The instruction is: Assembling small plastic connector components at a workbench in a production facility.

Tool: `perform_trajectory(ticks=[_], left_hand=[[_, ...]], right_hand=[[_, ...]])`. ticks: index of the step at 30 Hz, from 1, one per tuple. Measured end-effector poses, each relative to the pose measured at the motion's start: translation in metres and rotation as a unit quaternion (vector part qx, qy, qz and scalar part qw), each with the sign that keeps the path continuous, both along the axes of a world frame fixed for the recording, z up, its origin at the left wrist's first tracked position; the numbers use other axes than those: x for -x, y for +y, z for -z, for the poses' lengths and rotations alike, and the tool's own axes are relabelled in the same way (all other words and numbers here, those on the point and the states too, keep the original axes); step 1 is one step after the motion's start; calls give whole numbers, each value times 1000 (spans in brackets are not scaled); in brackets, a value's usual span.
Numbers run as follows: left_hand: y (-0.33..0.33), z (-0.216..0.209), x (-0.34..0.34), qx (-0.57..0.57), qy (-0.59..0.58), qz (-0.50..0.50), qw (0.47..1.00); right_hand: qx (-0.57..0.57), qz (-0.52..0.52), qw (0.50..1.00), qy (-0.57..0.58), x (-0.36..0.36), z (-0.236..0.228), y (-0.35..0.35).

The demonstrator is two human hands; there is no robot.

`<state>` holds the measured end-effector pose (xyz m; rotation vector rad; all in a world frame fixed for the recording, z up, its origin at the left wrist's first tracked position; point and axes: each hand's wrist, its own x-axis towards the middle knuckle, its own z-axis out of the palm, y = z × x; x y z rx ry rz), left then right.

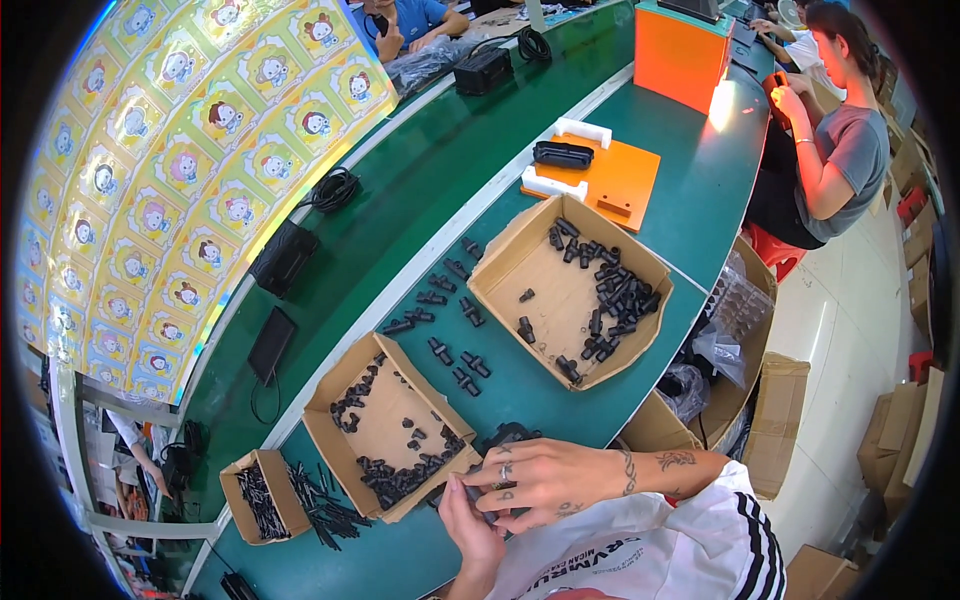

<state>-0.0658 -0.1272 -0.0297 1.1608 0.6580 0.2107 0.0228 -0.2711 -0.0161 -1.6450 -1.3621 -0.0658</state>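
Note:
My right hand (540,482) and my left hand (470,525) meet in front of my chest, fingers closed round a small black plastic part (489,516). Most of that part is hidden by my fingers. Just beyond my right hand a black piece (510,436) shows on the bench. Closest to my left hand is a cardboard tray (345,462) with small black fittings (400,482) along its sides. A larger cardboard tray (535,285) holds a heap of black fittings (622,295). Between the trays, several black fittings (440,350) lie in loose rows on the green bench.
At the left, a small carton (288,490) holds thin black rods, with more rods (332,510) beside it. An orange board (635,165) with white blocks carries a black device (563,154). A green conveyor (400,190) runs behind. A co-worker (835,130) sits at the right.

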Motion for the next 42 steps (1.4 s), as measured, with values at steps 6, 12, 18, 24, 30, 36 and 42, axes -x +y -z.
perform_trajectory(ticks=[6,12,18,24,30,36,42], left_hand=[[2,11,0,30,-12,-23,999],[-15,-1,-5,16,21,-127,992],[9,35,16,29,-63,5,998],[-17,1,-1,48,5,-93,994],[-8,16,2,22,-52,-35,998],[-10,12,11,35,-35,-27,998],[-11,13,6,25,-77,-2,997]], right_hand=[[17,8,1000,-1,5,-1,0],[8,11,1000,-20,8,4,2],[2,-1,1000,-10,10,5,-2],[55,-2,998,-13,17,4,-3],[69,-16,997,-10,19,9,-4],[100,-45,994,-29,16,6,-7],[110,-5,991,-77,20,1,-10]])
